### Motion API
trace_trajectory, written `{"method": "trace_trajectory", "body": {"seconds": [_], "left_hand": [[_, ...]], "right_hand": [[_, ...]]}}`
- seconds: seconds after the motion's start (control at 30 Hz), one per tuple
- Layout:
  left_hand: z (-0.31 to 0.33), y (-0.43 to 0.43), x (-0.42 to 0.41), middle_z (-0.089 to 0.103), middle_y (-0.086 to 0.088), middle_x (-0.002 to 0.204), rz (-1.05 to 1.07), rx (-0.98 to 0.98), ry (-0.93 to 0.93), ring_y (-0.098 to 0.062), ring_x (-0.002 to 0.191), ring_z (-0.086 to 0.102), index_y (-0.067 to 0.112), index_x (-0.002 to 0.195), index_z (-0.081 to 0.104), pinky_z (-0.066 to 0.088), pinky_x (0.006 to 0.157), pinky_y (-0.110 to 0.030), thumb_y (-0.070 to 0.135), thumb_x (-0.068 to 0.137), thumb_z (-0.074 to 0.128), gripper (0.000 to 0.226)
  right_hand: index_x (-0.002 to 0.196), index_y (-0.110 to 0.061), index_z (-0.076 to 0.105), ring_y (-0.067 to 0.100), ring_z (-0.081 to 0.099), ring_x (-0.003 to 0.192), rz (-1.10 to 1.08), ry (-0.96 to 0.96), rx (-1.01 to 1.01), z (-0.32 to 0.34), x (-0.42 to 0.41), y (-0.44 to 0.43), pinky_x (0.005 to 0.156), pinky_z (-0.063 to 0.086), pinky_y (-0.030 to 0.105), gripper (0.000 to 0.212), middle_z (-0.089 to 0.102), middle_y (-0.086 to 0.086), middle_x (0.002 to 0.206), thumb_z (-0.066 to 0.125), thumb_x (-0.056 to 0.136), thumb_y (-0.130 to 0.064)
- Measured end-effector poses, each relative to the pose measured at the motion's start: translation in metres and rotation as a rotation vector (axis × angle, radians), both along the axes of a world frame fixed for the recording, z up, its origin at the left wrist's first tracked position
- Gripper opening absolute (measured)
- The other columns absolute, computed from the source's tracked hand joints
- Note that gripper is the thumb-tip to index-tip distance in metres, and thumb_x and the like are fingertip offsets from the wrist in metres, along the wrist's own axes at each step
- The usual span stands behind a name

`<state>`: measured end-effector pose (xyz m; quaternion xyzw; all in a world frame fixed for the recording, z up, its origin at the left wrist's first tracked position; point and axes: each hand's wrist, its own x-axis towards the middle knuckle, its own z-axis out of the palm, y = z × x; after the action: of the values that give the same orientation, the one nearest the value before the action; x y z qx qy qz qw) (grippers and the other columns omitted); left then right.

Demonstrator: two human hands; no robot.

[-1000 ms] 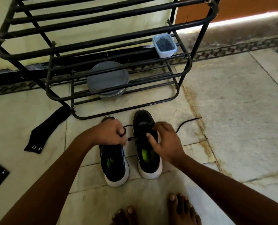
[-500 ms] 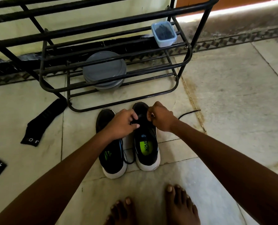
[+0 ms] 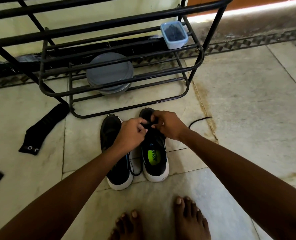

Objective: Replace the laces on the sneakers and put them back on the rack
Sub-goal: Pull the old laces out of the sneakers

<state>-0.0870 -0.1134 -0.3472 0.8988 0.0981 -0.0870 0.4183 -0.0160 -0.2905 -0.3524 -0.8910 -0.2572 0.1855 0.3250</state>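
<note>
Both hands are over the right sneaker (image 3: 155, 158), which stands on the floor (image 3: 247, 118) directly under them. Its long axis runs away from the person. The heel lies behind the wrists, toward the bare feet (image 3: 190, 217), and the toe comes out just beyond the hands, toward the rack (image 3: 126, 110).

The left hand (image 3: 132, 134) and the right hand (image 3: 169, 126) have curled fingers and almost touch each other above the front part of the shoe. Each one seems to pinch a piece of the black lace (image 3: 200, 120). The free end of the lace trails on the floor at the outer side of the right hand, so I judge this hand is the nearer one to draw it in. The left sneaker (image 3: 111, 129) stands just beside the right one, parallel to it, under the left wrist and forearm.

The eyelets are covered by the hands, and black lace on black cloth is hard to separate, so I cannot tell how many rows are threaded. A thin loop (image 3: 136, 172) lies between the two heels, and I cannot tell which shoe it belongs to. The forearm hides the middle of the left sneaker.
</note>
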Motion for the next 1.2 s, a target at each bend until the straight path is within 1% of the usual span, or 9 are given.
{"method": "trace_trajectory", "body": {"seconds": [0.1,0.23,0.33,0.53,0.63,0.73,0.87,1.03,1.2], "left_hand": [[0.001,0.002,-0.003,0.059,0.004,0.088,-0.129,0.202,-0.090,-0.019,0.082,0.066,0.012,0.123,0.074,0.055,0.085,-0.029,0.018,0.094,0.071,0.030],[0.006,0.003,-0.005,0.052,-0.003,0.105,-0.286,0.354,-0.030,-0.027,0.101,0.060,0.017,0.130,0.069,0.054,0.087,-0.041,0.031,0.098,0.066,0.036],[0.012,0.006,-0.001,0.053,-0.008,0.105,-0.351,0.494,0.025,-0.033,0.106,0.057,0.020,0.121,0.072,0.050,0.085,-0.043,0.040,0.098,0.063,0.032],[0.021,0.002,0.000,0.058,-0.015,0.115,-0.325,0.587,0.100,-0.036,0.117,0.052,0.010,0.114,0.068,0.046,0.088,-0.044,0.037,0.100,0.061,0.031],[0.013,0.003,0.000,0.053,-0.008,0.112,-0.381,0.631,0.094,-0.032,0.114,0.051,0.024,0.120,0.071,0.046,0.084,-0.041,0.042,0.102,0.055,0.031],[0.009,0.004,0.000,0.053,-0.007,0.112,-0.414,0.664,0.086,-0.030,0.112,0.051,0.032,0.128,0.068,0.047,0.083,-0.039,0.045,0.102,0.051,0.033],[0.008,0.004,0.002,0.054,-0.008,0.113,-0.428,0.673,0.091,-0.032,0.112,0.052,0.032,0.127,0.068,0.049,0.084,-0.041,0.044,0.102,0.052,0.032],[0.007,0.005,0.003,0.055,-0.009,0.113,-0.424,0.657,0.102,-0.034,0.111,0.053,0.029,0.127,0.067,0.050,0.082,-0.042,0.043,0.104,0.047,0.033],[0.002,0.004,0.001,0.055,-0.007,0.112,-0.400,0.634,0.119,-0.031,0.111,0.054,0.030,0.127,0.068,0.049,0.079,-0.039,0.042,0.105,0.047,0.033]], "right_hand": [[0.101,-0.016,0.068,0.025,0.057,0.090,0.020,-0.014,-0.078,-0.003,0.002,0.006,0.076,0.040,0.028,0.014,0.056,0.005,0.096,0.071,0.088,-0.016],[0.100,-0.012,0.061,0.029,0.055,0.095,0.072,-0.146,-0.134,-0.006,-0.003,0.013,0.073,0.047,0.035,0.011,0.046,0.005,0.101,0.063,0.089,-0.011],[0.105,-0.013,0.055,0.030,0.050,0.104,0.081,-0.282,-0.201,-0.004,-0.009,0.015,0.076,0.036,0.035,0.011,0.056,0.010,0.111,0.057,0.094,-0.016],[0.097,-0.021,0.050,0.020,0.053,0.078,-0.112,-0.010,0.119,0.011,-0.015,0.020,0.073,0.049,0.040,0.025,0.058,-0.004,0.078,0.058,0.074,-0.019],[0.105,-0.018,0.052,0.023,0.049,0.083,-0.046,-0.147,-0.008,0.019,-0.005,0.014,0.076,0.046,0.040,0.041,0.059,-0.002,0.080,0.051,0.065,-0.024],[0.113,-0.012,0.059,0.030,0.053,0.095,-0.064,-0.296,-0.103,0.011,-0.002,0.007,0.077,0.047,0.040,0.035,0.066,0.009,0.096,0.062,0.078,-0.017],[0.096,-0.011,0.076,0.023,0.061,0.091,-0.272,0.043,0.192,0.001,-0.006,0.008,0.079,0.043,0.030,0.009,0.069,0.007,0.094,0.068,0.092,-0.012],[0.083,-0.010,0.069,0.015,0.063,0.071,-0.459,0.307,0.436,0.006,-0.004,0.006,0.071,0.047,0.032,0.026,0.068,0.003,0.074,0.055,0.103,-0.020],[0.093,-0.016,0.075,0.008,0.053,0.072,-0.235,-0.150,0.112,0.026,0.018,-0.007,0.066,0.038,0.023,0.024,0.067,-0.001,0.086,0.079,0.086,-0.039]]}}
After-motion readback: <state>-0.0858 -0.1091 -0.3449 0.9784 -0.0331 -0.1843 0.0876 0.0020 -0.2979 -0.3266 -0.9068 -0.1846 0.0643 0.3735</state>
